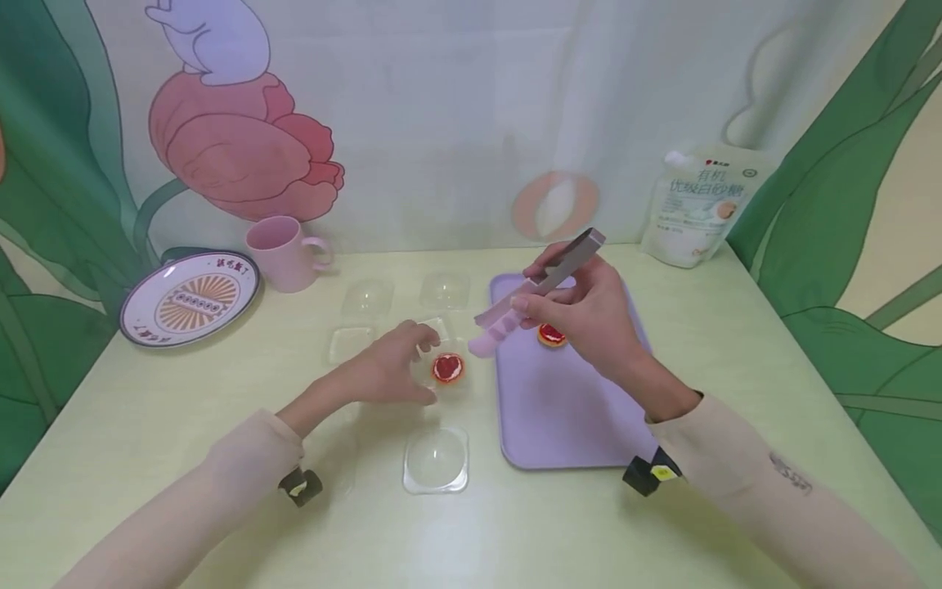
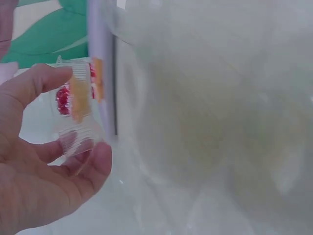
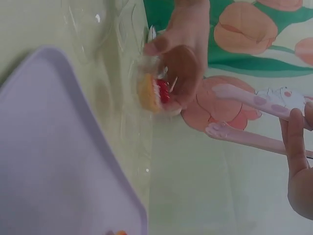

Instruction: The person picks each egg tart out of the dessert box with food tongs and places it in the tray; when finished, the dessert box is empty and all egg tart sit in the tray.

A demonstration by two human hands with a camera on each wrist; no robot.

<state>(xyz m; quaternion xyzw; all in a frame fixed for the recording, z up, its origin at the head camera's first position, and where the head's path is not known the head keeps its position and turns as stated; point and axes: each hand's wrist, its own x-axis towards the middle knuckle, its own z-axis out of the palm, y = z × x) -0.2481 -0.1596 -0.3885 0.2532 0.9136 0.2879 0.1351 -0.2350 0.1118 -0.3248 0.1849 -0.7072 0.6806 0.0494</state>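
the person's left hand (image 1: pixel 386 368) holds a clear container (image 2: pixel 78 139) between thumb and curled fingers, and in it sits a small tart (image 1: pixel 447 368) with a red heart on top, beside the lilac tray (image 1: pixel 574 417). the right hand (image 1: pixel 599 315) grips pink-tipped tongs (image 1: pixel 562 266), their tips parted near the tray's left edge, while a second tart (image 1: pixel 550 336) lies on the tray, partly hidden by that hand. more clear containers (image 1: pixel 436 460) stand around the left hand, with a pink mug (image 1: pixel 282 255) and a patterned plate (image 1: pixel 158 307) farther back.
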